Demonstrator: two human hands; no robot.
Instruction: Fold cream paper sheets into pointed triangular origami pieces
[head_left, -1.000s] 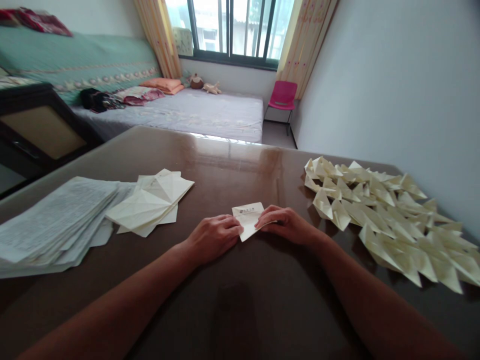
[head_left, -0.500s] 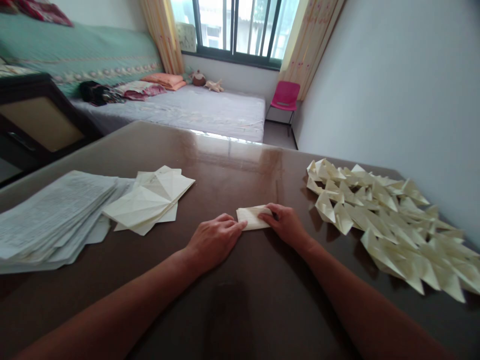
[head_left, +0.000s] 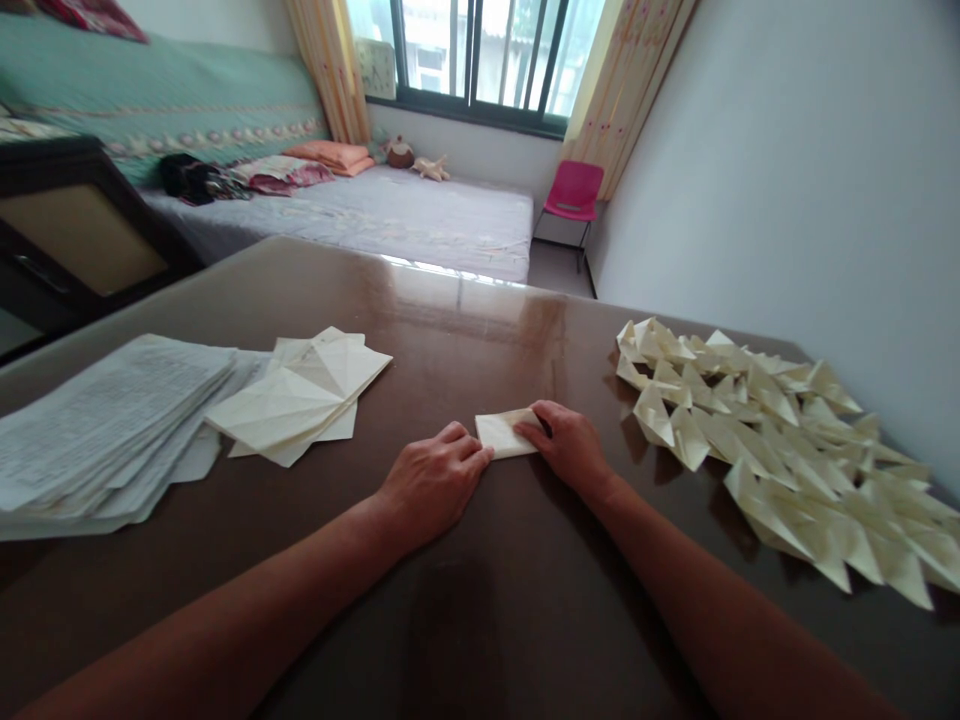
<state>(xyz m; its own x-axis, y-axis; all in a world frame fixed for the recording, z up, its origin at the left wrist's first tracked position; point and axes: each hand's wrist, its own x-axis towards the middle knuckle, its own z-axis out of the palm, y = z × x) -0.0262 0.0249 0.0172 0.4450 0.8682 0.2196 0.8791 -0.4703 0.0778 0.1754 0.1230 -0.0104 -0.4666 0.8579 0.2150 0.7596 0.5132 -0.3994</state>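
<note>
A small folded piece of cream paper (head_left: 501, 434) lies flat on the dark brown table (head_left: 465, 330) in front of me. My left hand (head_left: 435, 480) rests with curled fingers at the paper's left corner, fingertips pressing its edge. My right hand (head_left: 568, 444) lies over the paper's right part, fingers pressed down on it.
Several folded cream paper pieces (head_left: 780, 440) are spread along the table's right side by the white wall. A stack of printed sheets (head_left: 97, 430) lies at the left, with creased square sheets (head_left: 300, 395) beside it. Beyond the table are a bed (head_left: 390, 210) and a pink chair (head_left: 571, 195).
The raised paper flap has been folded down flat. My right hand slid over the paper's right part, and both hands now press it against the table.
</note>
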